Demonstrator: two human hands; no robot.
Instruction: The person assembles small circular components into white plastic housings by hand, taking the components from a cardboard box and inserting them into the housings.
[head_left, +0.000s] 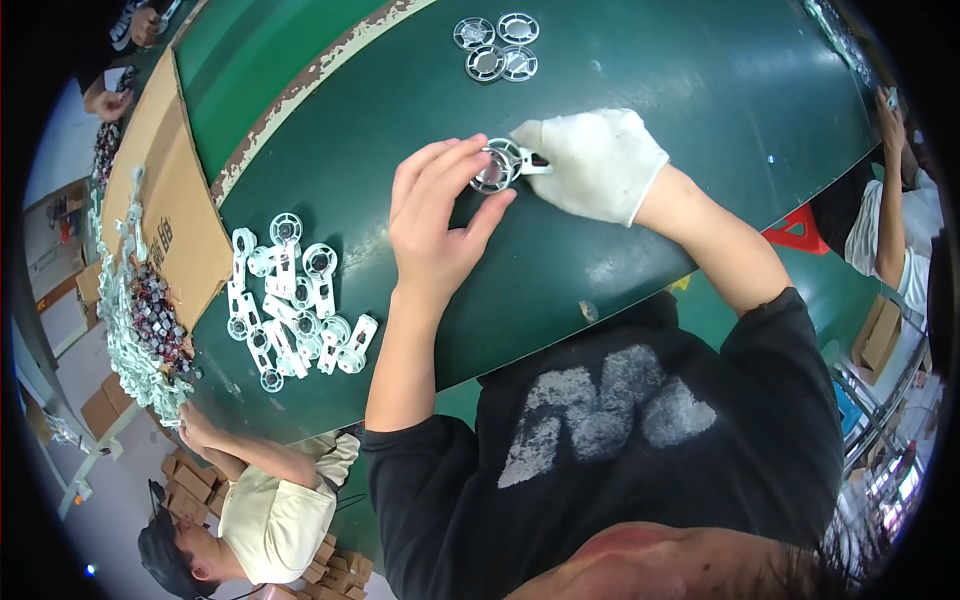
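Fingertips (487, 172) of your bare left hand (435, 225) pinch the rim of a small round white part (497, 165), thumb underneath, holding it just off the green table (640, 70). Your gloved right hand (595, 160) closes narrowly on the same part from the other side, fingers on its short tab, which sticks out toward the glove; two-sided holding like this looks meant to steady the disc while the pieces are pressed together, though that is a judgement. Beyond your hands, four round discs (497, 46) sit in a tight cluster, touching one another, set well apart from the work. To your left lies a loose pile of white parts (290, 300), discs with arms, heaped near enough to grab. Past that, a flat sheet of brown cardboard (165, 190) with dark print lies along the table edge, and a long heap of white pieces (130, 330) runs beside it. Another person's hand (195, 425) reaches toward that heap. Brown cartons (190, 485) stand on the floor below.
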